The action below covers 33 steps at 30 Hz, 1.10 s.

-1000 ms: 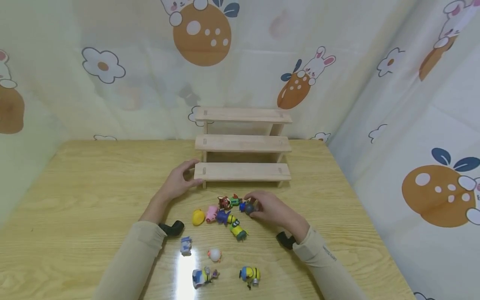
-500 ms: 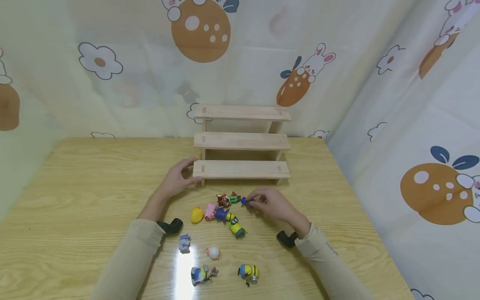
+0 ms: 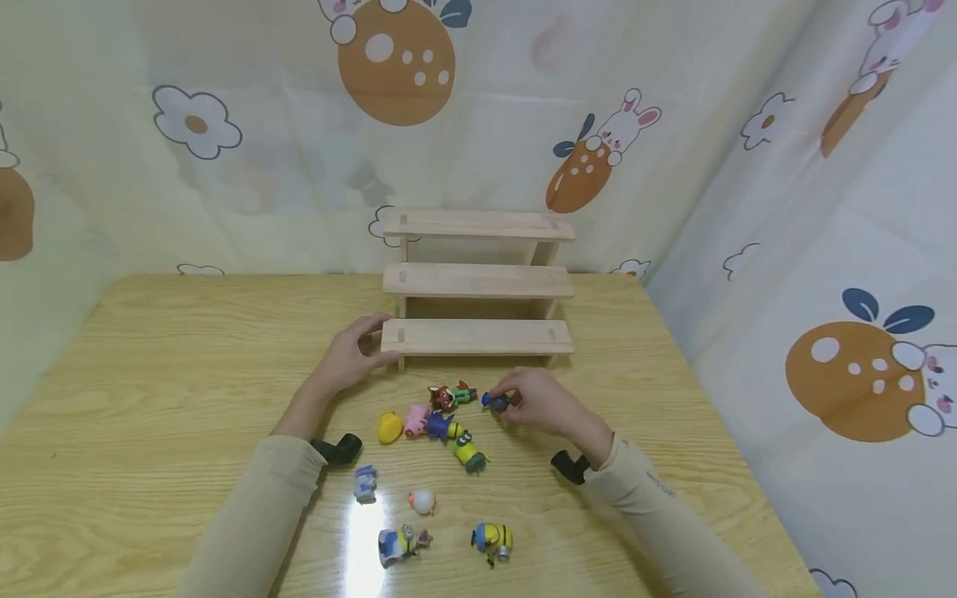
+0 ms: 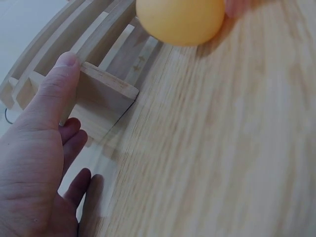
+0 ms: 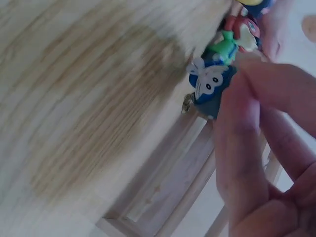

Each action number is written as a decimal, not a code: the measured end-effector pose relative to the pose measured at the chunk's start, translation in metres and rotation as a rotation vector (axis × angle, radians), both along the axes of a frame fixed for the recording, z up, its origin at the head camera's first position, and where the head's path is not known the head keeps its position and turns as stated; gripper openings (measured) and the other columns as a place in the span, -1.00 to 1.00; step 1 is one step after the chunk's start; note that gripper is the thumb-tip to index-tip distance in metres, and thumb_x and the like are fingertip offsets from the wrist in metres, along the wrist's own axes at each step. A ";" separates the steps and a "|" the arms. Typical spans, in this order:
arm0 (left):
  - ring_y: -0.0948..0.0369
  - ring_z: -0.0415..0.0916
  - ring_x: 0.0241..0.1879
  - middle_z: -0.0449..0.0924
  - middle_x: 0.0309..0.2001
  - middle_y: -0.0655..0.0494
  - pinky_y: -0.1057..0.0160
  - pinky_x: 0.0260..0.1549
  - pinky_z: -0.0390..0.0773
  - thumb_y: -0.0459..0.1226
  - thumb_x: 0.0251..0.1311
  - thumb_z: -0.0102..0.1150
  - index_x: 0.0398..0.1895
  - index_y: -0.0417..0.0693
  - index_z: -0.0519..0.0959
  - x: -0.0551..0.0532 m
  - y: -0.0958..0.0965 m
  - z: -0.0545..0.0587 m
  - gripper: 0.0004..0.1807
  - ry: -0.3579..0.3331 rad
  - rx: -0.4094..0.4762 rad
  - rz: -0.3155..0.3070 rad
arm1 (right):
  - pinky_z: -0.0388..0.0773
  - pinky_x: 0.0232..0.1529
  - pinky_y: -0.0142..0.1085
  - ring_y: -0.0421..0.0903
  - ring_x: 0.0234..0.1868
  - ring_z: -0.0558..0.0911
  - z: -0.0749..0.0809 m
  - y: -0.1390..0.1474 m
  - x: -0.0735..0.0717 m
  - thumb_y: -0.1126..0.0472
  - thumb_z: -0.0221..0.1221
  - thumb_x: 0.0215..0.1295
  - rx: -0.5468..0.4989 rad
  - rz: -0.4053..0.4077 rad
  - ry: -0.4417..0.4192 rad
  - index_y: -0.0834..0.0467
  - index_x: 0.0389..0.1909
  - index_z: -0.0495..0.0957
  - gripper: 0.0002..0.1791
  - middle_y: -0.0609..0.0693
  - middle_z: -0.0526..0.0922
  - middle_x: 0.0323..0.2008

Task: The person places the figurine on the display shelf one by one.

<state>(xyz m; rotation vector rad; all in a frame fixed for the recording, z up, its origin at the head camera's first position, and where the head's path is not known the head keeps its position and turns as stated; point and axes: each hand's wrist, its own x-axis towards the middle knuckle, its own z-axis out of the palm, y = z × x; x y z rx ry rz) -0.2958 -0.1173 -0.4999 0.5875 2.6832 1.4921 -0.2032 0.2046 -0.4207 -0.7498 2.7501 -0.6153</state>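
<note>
My left hand (image 3: 347, 357) holds the left end of the lowest step of a light wooden three-step display stand (image 3: 478, 337). In the left wrist view its thumb (image 4: 59, 86) lies against the step's front corner, with the other fingers behind the end. My right hand (image 3: 549, 403) pinches a small blue and grey toy figurine (image 3: 497, 403) between thumb and forefinger, low in front of the stand. White markings and two eyes show on the figurine's blue top (image 5: 210, 84) in the right wrist view. Beside it lies a brown and green fox-like figurine (image 3: 452, 396).
A yellow rounded toy (image 3: 390, 428), a pink pig (image 3: 416, 420), a purple-blue figure (image 3: 441, 426) and a green-yellow one (image 3: 469, 453) lie clustered between the hands. Nearer are a small blue-white toy (image 3: 365, 483), a white round toy (image 3: 422, 501) and two yellow-blue figures (image 3: 493, 541). A patterned curtain (image 3: 299, 166) hangs behind.
The right thumb and forefinger, around the blue and grey figurine a second ago, now pinch it, and the hand sits slightly higher in view. The left hand stays on the stand.
</note>
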 end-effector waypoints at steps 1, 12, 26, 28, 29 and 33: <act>-0.05 0.29 0.30 0.38 0.29 -0.06 -0.06 0.33 0.23 0.05 0.00 0.38 0.35 0.01 0.31 0.000 0.000 0.000 -0.17 -0.002 0.003 0.001 | 0.52 -0.33 -0.43 -0.17 -0.27 0.60 0.001 -0.003 0.001 0.33 0.29 0.06 0.025 0.002 0.028 0.16 -0.13 0.68 -0.71 0.03 0.68 -0.14; -0.05 0.30 0.29 0.40 0.25 -0.07 -0.06 0.32 0.24 0.05 0.02 0.36 0.35 -0.02 0.30 0.003 0.000 0.004 -0.17 -0.010 0.005 -0.009 | 0.57 -0.28 -0.31 -0.17 -0.32 0.61 0.006 -0.021 0.006 0.23 0.36 0.06 0.114 -0.111 0.047 0.17 -0.18 0.64 -0.74 -0.02 0.70 -0.25; -0.05 0.31 0.28 0.40 0.25 -0.07 -0.07 0.31 0.24 0.06 0.01 0.36 0.36 0.01 0.29 0.003 0.000 0.002 -0.16 -0.006 -0.005 -0.006 | 0.55 -0.34 -0.36 -0.21 -0.32 0.60 0.006 -0.023 0.001 0.22 0.29 0.15 0.114 -0.092 0.054 0.17 -0.17 0.66 -0.78 -0.01 0.69 -0.25; -0.07 0.30 0.28 0.39 0.26 -0.09 -0.09 0.31 0.23 0.06 0.02 0.36 0.36 -0.02 0.29 0.003 0.000 0.002 -0.15 -0.006 -0.001 -0.008 | 0.54 -0.34 -0.37 -0.22 -0.33 0.58 0.006 -0.023 0.002 0.21 0.32 0.13 0.123 -0.091 0.056 0.18 -0.13 0.65 -0.73 0.01 0.68 -0.21; -0.07 0.30 0.28 0.39 0.26 -0.09 -0.09 0.31 0.23 0.06 0.02 0.36 0.36 -0.02 0.29 0.003 0.000 0.003 -0.15 -0.006 -0.002 -0.007 | 0.53 -0.34 -0.37 -0.22 -0.33 0.57 0.006 -0.023 0.002 0.20 0.33 0.13 0.127 -0.089 0.057 0.18 -0.12 0.65 -0.71 0.01 0.68 -0.19; -0.06 0.30 0.29 0.39 0.27 -0.08 -0.08 0.32 0.22 0.07 0.02 0.35 0.37 0.01 0.29 0.002 0.000 0.004 -0.16 -0.007 -0.003 -0.001 | 0.56 -0.29 -0.35 -0.18 -0.29 0.59 0.006 -0.023 0.002 0.21 0.35 0.11 0.129 -0.086 0.071 0.20 -0.06 0.63 -0.65 0.04 0.67 -0.16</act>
